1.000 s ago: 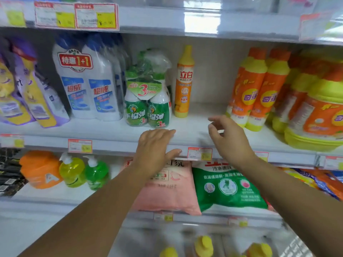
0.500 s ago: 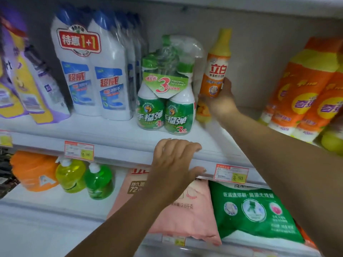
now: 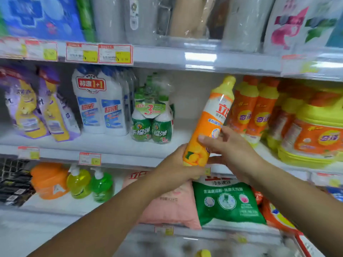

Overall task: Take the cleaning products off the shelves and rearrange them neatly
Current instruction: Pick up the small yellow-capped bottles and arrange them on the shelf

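**Fingers, right hand** (image 3: 232,151): curled round the front of the orange bottle (image 3: 207,125), fingertips (image 3: 204,139) pressed close together on its lower label. The thumb is hidden. Wrist bent, forearm entering from the lower right corner.

**Fingers, left hand** (image 3: 176,167): wrapped round the bottle's base from the left, back of the hand toward the camera. The fingertips are hidden behind the bottle. Forearm rising from the bottom left.

**Orange bottle:** 1 piece, yellow cap, held in the air by the 2 hands in front of the edge of the middle shelf (image 3: 111,143). It is tilted, with the cap up and right of the fingers and the base low and left.

**Left of the fingers, middle shelf:**
- 1 wrapped pack of green spray bottles (image 3: 152,127), nearest
- 2 white bottles (image 3: 100,108) banded together, blue caps
- purple pouches (image 3: 37,108), furthest

**Right of the fingers:**
- a row of orange dish-soap bottles (image 3: 254,112), close by the held cap
- 1 large orange tub (image 3: 315,136) beyond

**Below the fingers, lower shelf:**
- pink bag (image 3: 170,204) and green bag (image 3: 228,201), side by side
- well to the left, 1 green pump bottle (image 3: 102,184), 1 yellow pump bottle (image 3: 79,182) and an orange pouch (image 3: 48,180)

**Above the fingers:** price tags (image 3: 115,53) on the upper shelf edge. The goods there are blurred.
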`<state>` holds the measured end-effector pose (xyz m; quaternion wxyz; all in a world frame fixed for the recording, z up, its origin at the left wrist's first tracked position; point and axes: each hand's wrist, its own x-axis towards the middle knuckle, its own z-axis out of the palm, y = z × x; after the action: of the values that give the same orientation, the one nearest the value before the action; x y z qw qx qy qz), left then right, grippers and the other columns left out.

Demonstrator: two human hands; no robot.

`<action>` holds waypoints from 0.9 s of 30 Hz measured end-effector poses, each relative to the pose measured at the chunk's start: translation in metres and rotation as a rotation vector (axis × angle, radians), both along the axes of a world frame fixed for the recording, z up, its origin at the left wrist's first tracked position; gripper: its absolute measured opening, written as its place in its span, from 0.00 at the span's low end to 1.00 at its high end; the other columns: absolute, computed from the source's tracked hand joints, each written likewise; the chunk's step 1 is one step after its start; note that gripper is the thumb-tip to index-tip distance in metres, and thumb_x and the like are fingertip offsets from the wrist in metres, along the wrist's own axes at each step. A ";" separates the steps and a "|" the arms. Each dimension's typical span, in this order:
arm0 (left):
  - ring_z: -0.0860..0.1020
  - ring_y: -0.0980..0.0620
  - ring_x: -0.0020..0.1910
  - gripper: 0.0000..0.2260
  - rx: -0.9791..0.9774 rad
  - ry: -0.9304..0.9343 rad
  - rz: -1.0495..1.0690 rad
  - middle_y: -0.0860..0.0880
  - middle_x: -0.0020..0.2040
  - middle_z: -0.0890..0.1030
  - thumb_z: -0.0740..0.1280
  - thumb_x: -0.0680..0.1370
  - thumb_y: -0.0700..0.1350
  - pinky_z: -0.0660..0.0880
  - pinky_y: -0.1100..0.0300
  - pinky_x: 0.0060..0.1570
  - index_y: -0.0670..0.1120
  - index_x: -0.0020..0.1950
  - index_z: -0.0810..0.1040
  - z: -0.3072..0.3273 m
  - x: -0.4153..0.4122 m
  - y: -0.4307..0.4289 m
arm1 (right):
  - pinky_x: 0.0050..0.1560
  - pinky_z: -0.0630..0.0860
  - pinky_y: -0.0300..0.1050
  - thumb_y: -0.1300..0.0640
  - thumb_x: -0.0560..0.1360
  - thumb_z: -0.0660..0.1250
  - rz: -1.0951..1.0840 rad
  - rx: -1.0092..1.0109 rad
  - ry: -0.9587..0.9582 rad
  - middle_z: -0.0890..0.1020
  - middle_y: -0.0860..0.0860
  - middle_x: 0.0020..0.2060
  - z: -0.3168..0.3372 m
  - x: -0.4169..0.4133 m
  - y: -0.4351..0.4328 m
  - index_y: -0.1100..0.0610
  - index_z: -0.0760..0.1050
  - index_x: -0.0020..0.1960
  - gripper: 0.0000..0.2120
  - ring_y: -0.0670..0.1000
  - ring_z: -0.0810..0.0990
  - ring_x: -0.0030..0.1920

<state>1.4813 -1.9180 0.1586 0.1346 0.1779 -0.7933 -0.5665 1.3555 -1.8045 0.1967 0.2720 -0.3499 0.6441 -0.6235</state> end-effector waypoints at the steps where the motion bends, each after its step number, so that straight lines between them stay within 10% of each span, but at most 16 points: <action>1: 0.81 0.63 0.43 0.23 0.040 -0.016 -0.017 0.55 0.51 0.82 0.75 0.74 0.45 0.79 0.67 0.43 0.57 0.65 0.71 0.004 0.007 0.011 | 0.46 0.83 0.49 0.58 0.73 0.73 0.020 -0.008 -0.004 0.86 0.54 0.49 -0.001 0.009 0.014 0.57 0.74 0.62 0.18 0.54 0.86 0.47; 8: 0.79 0.61 0.46 0.32 -0.171 -0.082 0.030 0.59 0.50 0.79 0.81 0.65 0.48 0.77 0.60 0.47 0.59 0.62 0.68 0.009 0.048 0.077 | 0.50 0.81 0.49 0.41 0.65 0.76 0.033 -0.001 0.020 0.84 0.48 0.53 0.014 0.040 0.078 0.47 0.75 0.61 0.28 0.49 0.84 0.53; 12: 0.80 0.58 0.47 0.34 -0.193 -0.078 0.042 0.56 0.51 0.79 0.81 0.65 0.50 0.79 0.57 0.47 0.59 0.65 0.67 -0.001 0.057 0.106 | 0.38 0.80 0.39 0.49 0.68 0.76 -0.059 -0.074 0.012 0.85 0.46 0.49 0.008 0.052 0.098 0.48 0.75 0.61 0.22 0.44 0.85 0.46; 20: 0.83 0.52 0.55 0.29 0.152 -0.114 -0.170 0.52 0.56 0.84 0.77 0.69 0.35 0.78 0.53 0.60 0.56 0.64 0.73 -0.011 0.062 0.108 | 0.40 0.81 0.49 0.58 0.71 0.73 -0.026 -0.135 -0.180 0.84 0.53 0.46 -0.008 0.037 0.122 0.48 0.66 0.68 0.29 0.53 0.84 0.45; 27: 0.81 0.54 0.56 0.36 -0.092 -0.049 -0.049 0.52 0.60 0.79 0.82 0.60 0.56 0.79 0.47 0.57 0.62 0.65 0.71 -0.035 0.050 0.115 | 0.37 0.81 0.44 0.47 0.66 0.75 -0.049 0.006 -0.014 0.83 0.53 0.52 -0.011 0.035 0.121 0.49 0.71 0.61 0.27 0.51 0.85 0.46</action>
<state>1.5316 -1.8030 0.1237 0.1094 0.1661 -0.8256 -0.5281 1.3903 -1.6831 0.1855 0.2621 -0.3286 0.6523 -0.6307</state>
